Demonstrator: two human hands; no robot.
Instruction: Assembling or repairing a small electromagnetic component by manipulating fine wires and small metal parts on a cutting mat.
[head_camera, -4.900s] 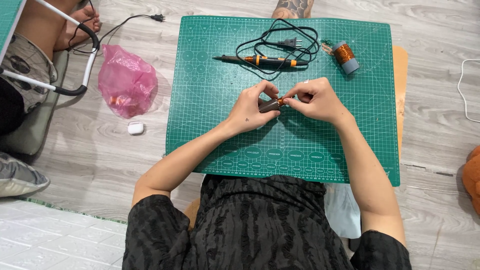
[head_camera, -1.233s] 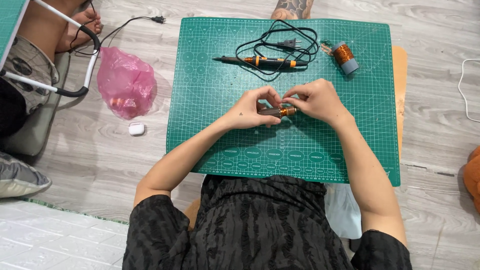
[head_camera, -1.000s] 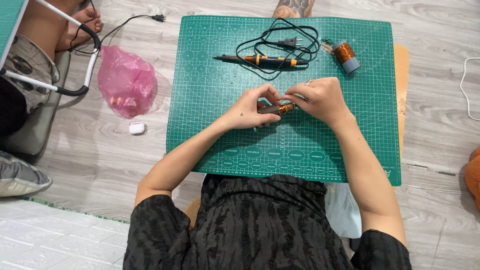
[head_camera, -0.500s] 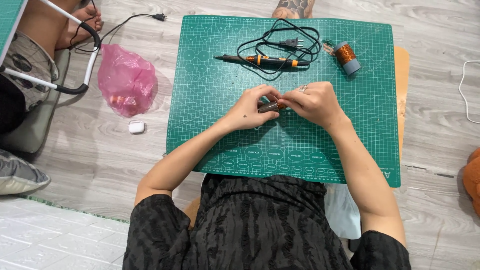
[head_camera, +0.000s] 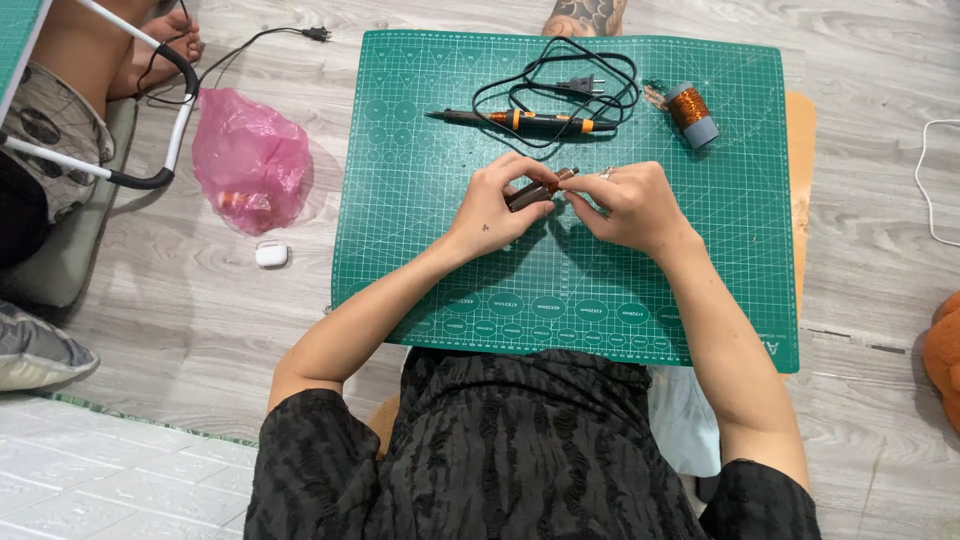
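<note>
My left hand (head_camera: 495, 205) and my right hand (head_camera: 625, 205) meet over the middle of a green cutting mat (head_camera: 430, 250). Between their fingers they hold a small dark rod wound with copper wire (head_camera: 545, 187), tilted up to the right. The left fingers pinch its lower end; the right fingertips touch its upper end. A soldering iron (head_camera: 520, 120) with an orange band and black cord (head_camera: 560, 75) lies at the mat's far side. A spool of copper wire (head_camera: 690, 113) lies at the far right of the mat.
A pink plastic bag (head_camera: 250, 160) and a small white case (head_camera: 271, 254) lie on the wooden floor left of the mat. Another person's legs (head_camera: 60, 120) and a white-and-black tube frame (head_camera: 150, 110) are at far left. A white cable (head_camera: 935, 170) runs at right.
The hands have stayed at the same spot over the mat while the fingers shifted around the small rod. Its tilt has changed slightly. Nothing else has moved.
</note>
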